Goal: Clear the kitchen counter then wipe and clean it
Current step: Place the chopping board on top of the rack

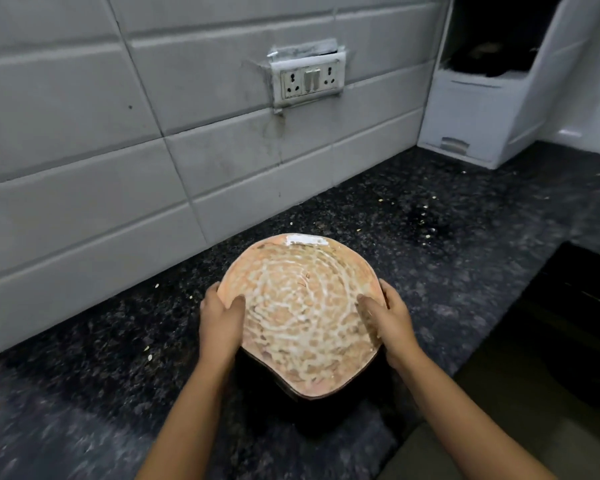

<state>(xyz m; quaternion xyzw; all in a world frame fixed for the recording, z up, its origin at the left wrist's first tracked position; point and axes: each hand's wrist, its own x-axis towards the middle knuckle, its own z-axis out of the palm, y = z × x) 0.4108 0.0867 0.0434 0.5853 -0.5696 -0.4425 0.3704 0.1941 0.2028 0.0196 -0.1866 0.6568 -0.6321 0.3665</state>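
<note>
Left grip at 9 and right grip at 3 are pinching the plate rim, thumbs on top — balancing it level, probably for clearing off the worktop; crumbs lying at 1 o'clock.

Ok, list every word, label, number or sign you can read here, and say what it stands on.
None can be read.
On the socket plate: no lettering shows.
On the white bin: the grey patch near its base is too blurred to read.
On the patterned plate: only swirls, no text.
</note>
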